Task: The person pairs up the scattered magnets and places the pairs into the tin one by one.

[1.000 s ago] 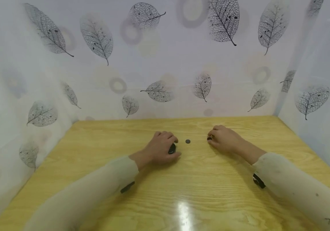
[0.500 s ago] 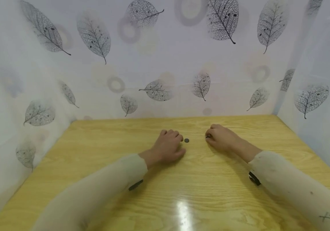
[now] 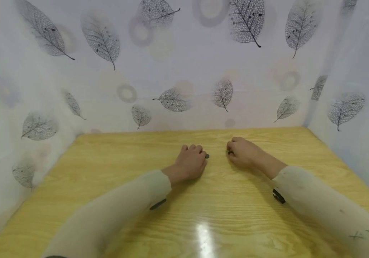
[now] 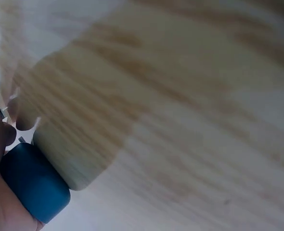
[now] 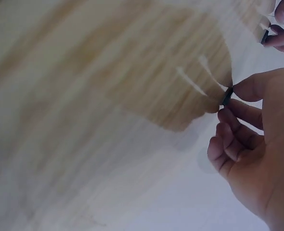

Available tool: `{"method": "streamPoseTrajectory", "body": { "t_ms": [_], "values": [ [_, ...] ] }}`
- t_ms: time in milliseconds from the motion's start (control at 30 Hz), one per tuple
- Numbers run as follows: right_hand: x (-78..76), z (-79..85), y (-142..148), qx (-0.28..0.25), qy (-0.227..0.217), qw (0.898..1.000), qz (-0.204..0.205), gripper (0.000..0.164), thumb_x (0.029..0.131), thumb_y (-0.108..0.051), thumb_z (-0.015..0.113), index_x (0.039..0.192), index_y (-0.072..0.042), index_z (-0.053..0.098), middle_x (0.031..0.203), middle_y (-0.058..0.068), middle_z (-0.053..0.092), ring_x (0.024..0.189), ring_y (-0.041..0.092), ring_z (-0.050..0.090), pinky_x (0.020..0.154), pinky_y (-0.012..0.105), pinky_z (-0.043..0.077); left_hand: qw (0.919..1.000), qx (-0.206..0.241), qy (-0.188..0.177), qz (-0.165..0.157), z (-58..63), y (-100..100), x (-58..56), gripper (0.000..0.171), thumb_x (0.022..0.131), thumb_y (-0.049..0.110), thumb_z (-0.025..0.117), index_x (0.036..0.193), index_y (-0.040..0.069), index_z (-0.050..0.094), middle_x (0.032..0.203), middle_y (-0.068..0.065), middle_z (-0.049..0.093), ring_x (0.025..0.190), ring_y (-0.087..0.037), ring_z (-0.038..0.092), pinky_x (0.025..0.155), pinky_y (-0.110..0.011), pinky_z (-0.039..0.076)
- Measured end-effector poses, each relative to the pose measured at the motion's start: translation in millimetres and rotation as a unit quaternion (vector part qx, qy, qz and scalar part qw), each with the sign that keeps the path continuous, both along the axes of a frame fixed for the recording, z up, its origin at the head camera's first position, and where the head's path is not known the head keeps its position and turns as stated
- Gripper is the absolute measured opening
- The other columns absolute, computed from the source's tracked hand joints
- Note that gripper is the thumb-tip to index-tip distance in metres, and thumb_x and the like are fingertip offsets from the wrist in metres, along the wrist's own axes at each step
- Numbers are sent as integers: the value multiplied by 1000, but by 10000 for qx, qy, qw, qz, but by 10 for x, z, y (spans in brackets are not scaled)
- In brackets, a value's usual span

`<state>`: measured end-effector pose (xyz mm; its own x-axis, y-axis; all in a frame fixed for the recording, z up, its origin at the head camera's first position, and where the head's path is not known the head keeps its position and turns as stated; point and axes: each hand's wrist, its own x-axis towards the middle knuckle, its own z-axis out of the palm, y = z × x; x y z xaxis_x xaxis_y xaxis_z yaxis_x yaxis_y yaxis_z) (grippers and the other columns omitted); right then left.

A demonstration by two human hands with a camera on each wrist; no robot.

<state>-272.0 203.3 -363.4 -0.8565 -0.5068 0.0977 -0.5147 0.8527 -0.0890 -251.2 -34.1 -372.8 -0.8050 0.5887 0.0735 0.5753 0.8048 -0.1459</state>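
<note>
In the head view my left hand lies low over the table with its fingertips right at a small dark round disc. Under its palm the left wrist view shows a dark teal object with rounded corners, like a small case, which this hand holds against the table. To the right, my right hand pinches another small dark disc between thumb and forefinger, close to the tabletop. Its other fingers curl below in the right wrist view.
The wood-grain table is glossy and reflects the hands. A white leaf-patterned curtain stands behind it and along both sides. Dark bands show under the light sleeves.
My left hand has moved right to the disc, and the dark case it holds has gone out of sight in the head view. The right hand keeps its pinch on the other disc.
</note>
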Motion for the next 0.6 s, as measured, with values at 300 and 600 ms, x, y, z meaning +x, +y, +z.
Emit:
{"method": "streamPoseTrajectory", "body": {
  "t_ms": [300, 600],
  "values": [
    [8, -21, 11, -622, -409, 9950, 662, 8, 92, -6, 63, 96, -7, 70, 94, 4, 63, 88, 19, 60, 82, 40, 53, 9994, 327, -78, -53, 13, 20, 23, 35, 103, 41, 45, 123, 21, 67, 113, -1, 62, 102, -21, 57, 91, -42, 42],
    [-48, -39, -92, -855, -253, 9880, 1265, 5, 93, -10, 66, 95, -7, 70, 91, 1, 63, 83, 13, 58, 77, 35, 53, 9989, 425, 159, -107, 41, 16, 12, 25, 101, 39, 55, 106, 20, 71, 102, 2, 65, 92, -18, 58, 90, -40, 43]
  ]
}}
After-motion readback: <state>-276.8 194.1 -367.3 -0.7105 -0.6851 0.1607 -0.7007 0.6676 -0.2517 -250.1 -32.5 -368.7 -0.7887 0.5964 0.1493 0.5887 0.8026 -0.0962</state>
